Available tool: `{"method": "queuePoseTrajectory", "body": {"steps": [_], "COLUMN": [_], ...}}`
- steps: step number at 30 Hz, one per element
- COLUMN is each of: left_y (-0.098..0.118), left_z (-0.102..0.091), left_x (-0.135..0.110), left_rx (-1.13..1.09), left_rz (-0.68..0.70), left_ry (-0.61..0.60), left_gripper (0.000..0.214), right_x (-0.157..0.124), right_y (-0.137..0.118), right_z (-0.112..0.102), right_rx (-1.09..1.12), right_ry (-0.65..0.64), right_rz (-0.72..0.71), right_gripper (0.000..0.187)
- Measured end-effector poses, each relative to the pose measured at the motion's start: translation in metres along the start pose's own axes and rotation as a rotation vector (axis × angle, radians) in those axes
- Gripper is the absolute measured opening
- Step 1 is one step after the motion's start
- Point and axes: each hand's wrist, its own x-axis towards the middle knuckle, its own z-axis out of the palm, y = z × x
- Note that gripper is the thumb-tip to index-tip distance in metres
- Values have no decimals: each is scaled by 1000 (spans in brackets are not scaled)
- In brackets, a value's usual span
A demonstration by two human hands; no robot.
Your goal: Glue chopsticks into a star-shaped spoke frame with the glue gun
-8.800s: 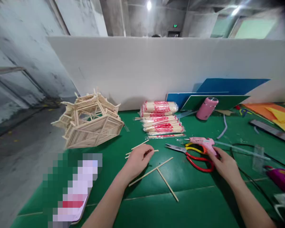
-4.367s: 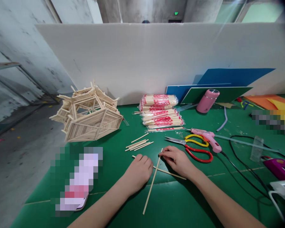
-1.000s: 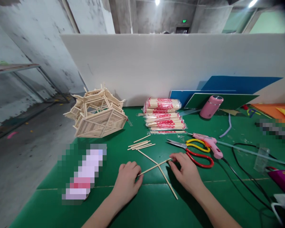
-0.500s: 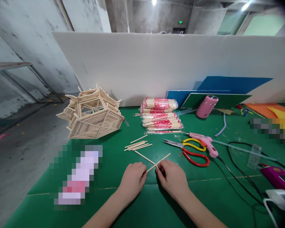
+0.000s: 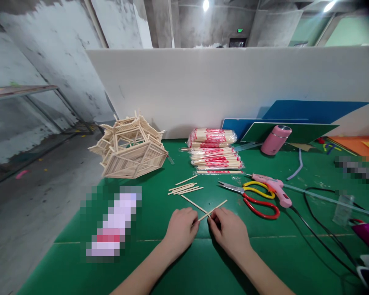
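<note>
Two thin wooden sticks cross each other between my hands on the green table. My left hand (image 5: 182,225) is closed, its thumb and fingers pinching the lower left end of one stick (image 5: 219,205). The fingers of my right hand (image 5: 229,227) are curled shut at the lower end of the other stick (image 5: 192,202), close to the crossing. Several loose sticks (image 5: 186,188) lie just beyond my left hand. Beyond my right hand rest scissors (image 5: 261,205) with one red and one yellow handle, and a pink hot glue gun (image 5: 273,186).
A frame built of sticks (image 5: 133,149) stands at the back left. Plastic-wrapped stick bundles (image 5: 215,155) lie at the back centre. A pink bottle (image 5: 276,140) stands before leaning boards (image 5: 295,129). The glue gun's black cord (image 5: 322,237) crosses the right side. A blurred object (image 5: 113,223) lies at left.
The whole view has shifted a little, so things appear farther right. My hands and the crossed sticks keep nearly the same pose.
</note>
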Motion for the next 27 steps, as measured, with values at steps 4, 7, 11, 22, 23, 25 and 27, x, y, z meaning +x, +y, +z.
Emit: {"method": "queuePoseTrajectory", "body": {"steps": [4, 7, 11, 22, 23, 25, 27], "left_y": [-1, 0, 1, 5, 5, 6, 6], "left_z": [1, 1, 1, 0, 0, -1, -1], "left_x": [1, 3, 5, 5, 5, 5, 5], "left_rx": [-39, -64, -81, -77, -76, -72, -66], "left_rz": [-12, -30, -48, -69, -69, -67, -66], "left_ry": [4, -1, 4, 14, 14, 13, 7], "left_gripper": [13, 13, 13, 14, 14, 14, 14], "right_x": [0, -1, -1, 0, 0, 0, 0], "right_y": [1, 1, 3, 4, 4, 4, 4], "right_z": [0, 0, 1, 0, 0, -2, -3], "right_rx": [6, 6, 6, 27, 26, 24, 28], "right_ry": [2, 19, 41, 52, 48, 40, 36], "right_rz": [3, -14, -31, -59, -60, -62, -64], "right_gripper": [14, 15, 16, 16, 16, 17, 17]}}
